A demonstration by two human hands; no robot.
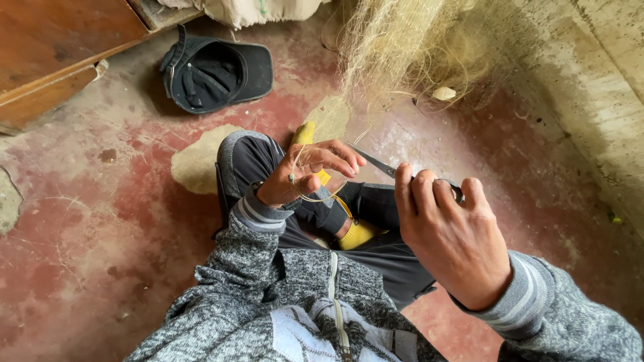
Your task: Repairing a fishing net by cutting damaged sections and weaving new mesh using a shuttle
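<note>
Head view, person seated on the floor [100,228], legs crossed, both hands working in front of the chest.

Right hand [453,238]: closed around a thin metal tool [379,164], looks like scissors or a blade, can't tell which. Only the slim dark tip and a bit of the handle show; the rest is hidden by the fingers. Long axis runs right-near to left-far, tip pointing left and slightly away, toward the left hand.

Left hand [305,175]: fingers curled, pinching a loop of pale thin line [315,194]. The loop hangs below the fingers and curves back up. Tool tip sits just beside these fingers; can't tell if it touches the line.

The line seems to run up to a mass of pale fine netting [396,47] hanging at far centre, just beyond the hands.

Under the hands: dark trousers with a yellow sock [359,234] at the ankle, a second bit of yellow just behind the left hand.

Rest:
- Dark cap [215,70], far left, lying upside down, brim pointing right.
- Brown wooden board [54,47], far left corner, tilted.
- Pale concrete wall [590,87] along the right.
- Floor is worn red, with pale bare patches.

No packages, labels or signs readable in view.
</note>
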